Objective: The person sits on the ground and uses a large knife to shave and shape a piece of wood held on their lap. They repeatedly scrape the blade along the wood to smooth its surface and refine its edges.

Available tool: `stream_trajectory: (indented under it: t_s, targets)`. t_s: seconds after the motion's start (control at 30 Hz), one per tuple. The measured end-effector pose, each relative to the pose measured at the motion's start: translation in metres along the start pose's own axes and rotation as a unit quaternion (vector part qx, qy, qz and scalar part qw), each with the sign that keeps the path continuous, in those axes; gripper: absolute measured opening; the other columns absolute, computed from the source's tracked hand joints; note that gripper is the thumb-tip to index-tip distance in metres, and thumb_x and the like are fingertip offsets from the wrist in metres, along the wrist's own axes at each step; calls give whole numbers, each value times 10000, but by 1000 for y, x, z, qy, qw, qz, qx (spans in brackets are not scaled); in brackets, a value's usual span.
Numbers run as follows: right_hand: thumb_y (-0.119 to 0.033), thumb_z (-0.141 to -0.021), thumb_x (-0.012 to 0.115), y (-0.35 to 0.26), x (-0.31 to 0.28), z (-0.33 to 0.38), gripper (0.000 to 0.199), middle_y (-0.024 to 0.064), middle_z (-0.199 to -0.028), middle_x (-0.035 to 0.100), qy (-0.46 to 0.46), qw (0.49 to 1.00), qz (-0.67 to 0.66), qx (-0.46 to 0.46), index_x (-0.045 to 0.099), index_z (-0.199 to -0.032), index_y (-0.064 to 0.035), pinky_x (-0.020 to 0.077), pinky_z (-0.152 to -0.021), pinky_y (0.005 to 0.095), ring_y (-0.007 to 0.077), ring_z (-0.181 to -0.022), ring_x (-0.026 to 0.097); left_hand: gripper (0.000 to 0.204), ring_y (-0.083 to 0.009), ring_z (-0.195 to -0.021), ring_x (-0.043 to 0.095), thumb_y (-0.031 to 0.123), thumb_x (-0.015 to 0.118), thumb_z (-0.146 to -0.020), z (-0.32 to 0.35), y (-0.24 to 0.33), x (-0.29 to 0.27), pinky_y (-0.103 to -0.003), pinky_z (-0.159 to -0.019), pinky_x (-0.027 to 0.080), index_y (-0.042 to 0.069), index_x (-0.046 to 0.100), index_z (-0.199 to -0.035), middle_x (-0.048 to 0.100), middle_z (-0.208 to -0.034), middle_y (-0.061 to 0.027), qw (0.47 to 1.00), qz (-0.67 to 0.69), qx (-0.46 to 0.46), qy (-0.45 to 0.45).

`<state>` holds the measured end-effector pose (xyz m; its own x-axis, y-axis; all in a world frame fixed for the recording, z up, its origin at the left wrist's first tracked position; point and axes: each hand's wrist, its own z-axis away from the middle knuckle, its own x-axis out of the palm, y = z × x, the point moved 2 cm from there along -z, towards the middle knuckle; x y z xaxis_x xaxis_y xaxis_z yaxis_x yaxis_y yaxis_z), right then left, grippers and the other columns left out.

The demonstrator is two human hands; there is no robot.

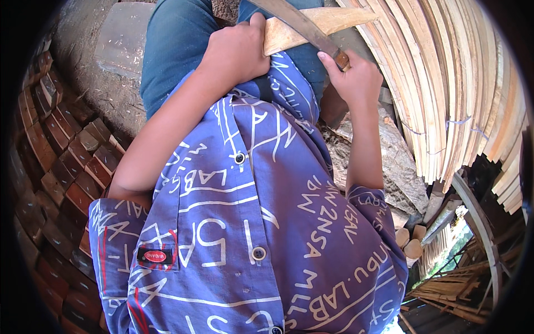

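My left hand [238,51] is closed around the near end of a flat, pale wooden slat [295,29], over my lap. The slat slants away to the far right and narrows toward its tip. In my right hand [357,80] is the short wooden handle of a long knife [297,21], with my thumb laid along the handle. Its broad, dull blade crosses over the slat, pointing to the far left and running out of view at the top edge. Whether the edge bites into the wood, I cannot tell.
Long pale wooden strips [439,72], some tied in bundles, stand close on the right. Rows of dark reddish blocks [72,161] are stacked at the left. A rough bark-like piece [389,161] lies by my right forearm. A flat slab [123,39] rests on the ground, far left.
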<state>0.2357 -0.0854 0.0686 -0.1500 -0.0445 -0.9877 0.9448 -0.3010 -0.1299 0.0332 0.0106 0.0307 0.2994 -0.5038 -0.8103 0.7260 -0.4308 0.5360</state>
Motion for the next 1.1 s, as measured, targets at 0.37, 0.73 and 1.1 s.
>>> stream_trajectory:
  t_s: [0.37, 0.73, 1.1]
  targets:
    - [-637, -731, 692, 25, -6, 23, 595, 126, -517, 572, 29, 998, 55, -11, 644, -703, -44, 456, -458, 400, 331, -506, 604, 354, -429, -810, 648, 164, 625, -714, 2, -5, -2, -500, -721, 525, -4, 470, -984, 657, -862, -248, 1000, 23, -2, -6]
    - [-623, -795, 627, -42, 2, 17, 628, 219, -690, 644, -30, 992, -60, 104, 694, -860, -2, 511, -624, 440, 408, -693, 650, 330, -439, -775, 647, 156, 611, -713, 5, -5, 3, -520, -695, 519, -12, 460, -953, 656, -810, -241, 1000, 22, 5, 4]
    - [-662, -770, 625, -28, -16, 45, 636, 191, -577, 617, 51, 993, 37, 104, 677, -764, -28, 507, -530, 439, 380, -589, 647, 371, -431, -812, 650, 184, 635, -712, 15, -2, 1, -507, -722, 523, 1, 460, -984, 659, -871, -249, 998, 44, 45, 0]
